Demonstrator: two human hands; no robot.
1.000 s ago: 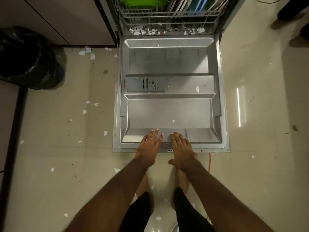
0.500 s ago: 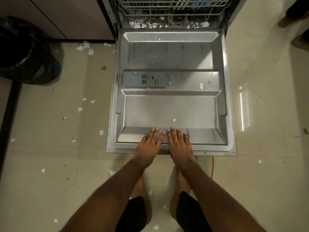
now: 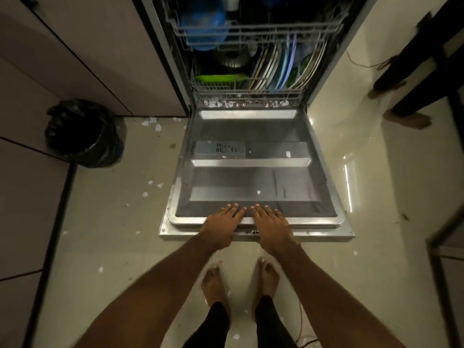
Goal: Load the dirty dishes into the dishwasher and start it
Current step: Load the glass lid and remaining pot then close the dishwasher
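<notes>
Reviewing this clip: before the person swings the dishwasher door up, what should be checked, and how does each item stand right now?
1. Hands placed on the door: the left hand and right hand lie flat over its front edge. ok.
2. Lower rack inside the tub, off the door: ok.
3. Plates standing in the rack: ok.
4. Door's inner face free of debris: white scraps lie on it. not ok.
5. Hinge sill free of debris: torn bits line it. not ok.
6. Detergent dispenser filled and latched: cannot tell.
</notes>
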